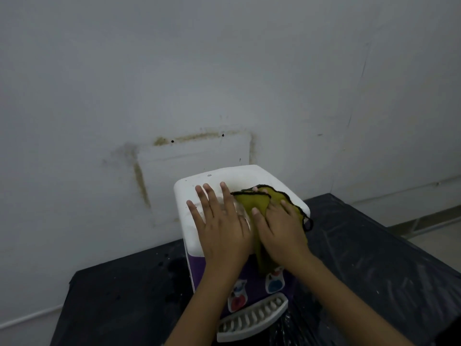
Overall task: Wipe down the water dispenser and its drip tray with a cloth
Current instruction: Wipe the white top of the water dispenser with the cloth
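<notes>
A small water dispenser (232, 177) with a white top and a purple front stands on a black table. My left hand (219, 221) lies flat on the white top with its fingers spread and straight. My right hand (279, 228) presses an olive-green cloth (252, 199) with a dark stitched edge against the top's right side, fingers spread over it. Part of the cloth hangs down over the front edge between my hands. Below, on the front, sit a red tap (237, 302) and a blue tap (274, 285), and the white slotted drip tray (252, 319) juts out under them.
The black table (374, 258) is covered in crinkled plastic sheeting, with dark wet spots left of the dispenser. A stained white wall (199, 83) rises directly behind. At the far right lies the floor (436, 233) with a skirting board.
</notes>
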